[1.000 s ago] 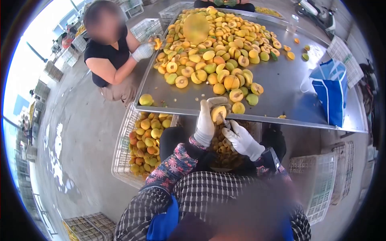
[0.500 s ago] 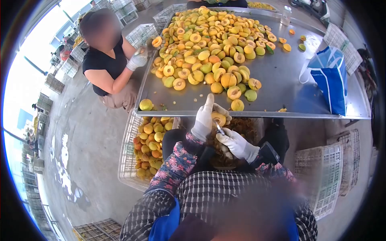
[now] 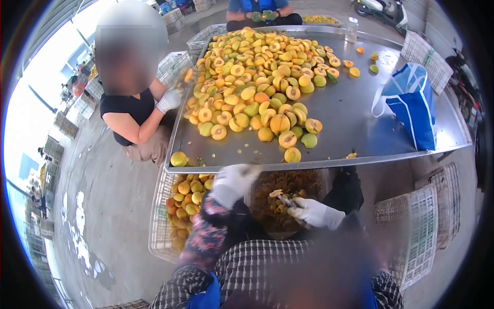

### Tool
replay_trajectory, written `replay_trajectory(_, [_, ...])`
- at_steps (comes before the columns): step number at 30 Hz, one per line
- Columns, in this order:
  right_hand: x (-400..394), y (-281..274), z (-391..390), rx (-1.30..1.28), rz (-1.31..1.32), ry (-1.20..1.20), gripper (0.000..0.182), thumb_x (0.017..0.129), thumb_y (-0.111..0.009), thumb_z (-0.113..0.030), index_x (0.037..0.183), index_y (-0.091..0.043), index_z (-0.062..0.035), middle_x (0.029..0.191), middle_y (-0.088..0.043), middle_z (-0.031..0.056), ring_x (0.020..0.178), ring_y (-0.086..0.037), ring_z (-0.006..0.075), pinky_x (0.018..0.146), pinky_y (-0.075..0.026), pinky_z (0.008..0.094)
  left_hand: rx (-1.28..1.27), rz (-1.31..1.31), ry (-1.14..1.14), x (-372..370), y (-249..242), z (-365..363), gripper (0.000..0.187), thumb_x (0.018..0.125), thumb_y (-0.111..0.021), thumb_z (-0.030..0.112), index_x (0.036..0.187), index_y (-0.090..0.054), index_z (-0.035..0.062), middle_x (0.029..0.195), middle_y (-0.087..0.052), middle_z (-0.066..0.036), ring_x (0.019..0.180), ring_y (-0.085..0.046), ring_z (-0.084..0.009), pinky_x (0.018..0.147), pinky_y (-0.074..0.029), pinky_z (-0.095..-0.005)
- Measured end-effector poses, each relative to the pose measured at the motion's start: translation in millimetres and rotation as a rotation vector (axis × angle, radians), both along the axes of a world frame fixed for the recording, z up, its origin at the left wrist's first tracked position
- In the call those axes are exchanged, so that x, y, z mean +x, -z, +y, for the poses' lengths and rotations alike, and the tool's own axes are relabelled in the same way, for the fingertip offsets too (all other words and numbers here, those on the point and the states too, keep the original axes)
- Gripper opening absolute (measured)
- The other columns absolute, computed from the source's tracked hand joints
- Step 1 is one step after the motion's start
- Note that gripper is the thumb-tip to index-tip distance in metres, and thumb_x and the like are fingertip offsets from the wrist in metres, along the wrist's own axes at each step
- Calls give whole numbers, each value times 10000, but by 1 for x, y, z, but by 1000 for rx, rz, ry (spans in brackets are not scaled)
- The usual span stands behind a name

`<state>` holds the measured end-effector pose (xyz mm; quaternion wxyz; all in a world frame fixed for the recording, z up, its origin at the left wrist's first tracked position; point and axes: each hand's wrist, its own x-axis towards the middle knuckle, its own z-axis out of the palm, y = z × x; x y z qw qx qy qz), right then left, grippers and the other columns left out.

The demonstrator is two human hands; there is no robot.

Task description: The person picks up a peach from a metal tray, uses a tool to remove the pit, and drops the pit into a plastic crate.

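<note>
My left hand (image 3: 235,181), in a white glove, is at the near edge of the metal table (image 3: 355,118); its fingers are smeared by motion. Below the edge, my right hand (image 3: 316,212), also gloved, is closed around a pitting tool (image 3: 286,200) with a small light brown piece at its tip. Under that tip is a bin of brown pits (image 3: 272,185). Halved and whole yellow fruit (image 3: 257,77) lie heaped on the table. Beside my left forearm, a white crate holds whole fruit (image 3: 188,198).
A co-worker (image 3: 136,110) stands at the table's left side, another person (image 3: 262,13) sits at the far side. A blue bag (image 3: 411,110) and a clear jar (image 3: 352,30) stand on the table. White crates (image 3: 411,226) are at the right.
My left hand has moved left and down from the half fruit at the tool. My right hand has lowered with the tool. The view has shifted, showing more of the far person.
</note>
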<state>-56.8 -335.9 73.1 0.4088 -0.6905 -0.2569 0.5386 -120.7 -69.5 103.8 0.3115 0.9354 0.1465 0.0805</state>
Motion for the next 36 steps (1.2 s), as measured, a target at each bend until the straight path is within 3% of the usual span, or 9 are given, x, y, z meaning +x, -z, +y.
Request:
replay_trajectory(2, [-9,9,-19,-8,-721,-133,379,972,-512,-284,1271,-454,-58,796,-653,217,731,-660,375,669,-506,468,53,196,-204,-20,-12,42,431,882,-637,469,1008,-722,66,961,-707,-164,914,-669,-330,826,-512,-415])
replay_trajectory(4, [-12,-6,-19,-78,-593,-123,430,968,-524,-256,1330,-406,-55,850,-637,241,815,-641,416,722,-496,473,639,-12,-209,-29,3,70,462,859,-662,438,1189,-653,115,1192,-634,-171,1105,-600,-327,945,-471,-412])
replay_trajectory(8, [-7,16,-21,90,-693,-83,515,954,-529,-259,1401,-355,-72,898,-652,278,836,-640,441,739,-493,512,139,-124,38,47,3,45,450,850,-666,377,1208,-633,107,1188,-627,-171,1047,-614,-353,916,-485,-421])
replay_trajectory(14, [-4,15,-17,80,-632,92,489,938,-560,-240,1354,-404,-36,930,-650,286,877,-639,440,746,-500,494,363,-78,320,155,43,-41,364,858,-622,205,1214,-612,132,1207,-563,-160,1056,-578,-372,885,-493,-453])
replay_trajectory(20, [-1,12,-20,53,-551,211,471,930,-594,-268,1303,-457,-14,943,-645,294,925,-633,436,767,-504,470,362,-52,352,154,49,-41,330,820,-606,118,1148,-616,148,1185,-544,-149,1071,-557,-366,894,-479,-456])
replay_trajectory(24, [5,0,-9,159,-249,417,461,955,-592,-280,1300,-465,-2,926,-680,159,822,-655,270,767,-511,386,204,-122,338,144,56,-11,312,799,-677,160,1100,-605,125,1084,-624,-145,995,-609,-342,861,-496,-433])
replay_trajectory(26, [17,31,2,359,-352,530,453,955,-607,-259,1304,-474,-3,921,-639,66,769,-568,96,691,-475,260,-13,-127,230,135,60,0,356,790,-720,181,1118,-601,113,1080,-645,-149,975,-633,-320,850,-503,-407])
replay_trajectory(31, [32,2,31,606,95,748,429,944,-638,-274,1273,-494,-42,844,-585,-3,638,-516,63,536,-426,214,-1092,-139,172,71,8,-32,328,902,-692,93,1211,-597,40,1093,-656,-19,1005,-611,-106,850,-508,-276])
replay_trajectory(36, [24,3,61,800,239,777,424,905,-694,-258,1234,-514,-62,808,-585,-29,486,-483,60,427,-382,205,-915,-411,140,36,7,-62,286,906,-675,39,1188,-629,25,1108,-669,-48,932,-635,-111,848,-513,-250])
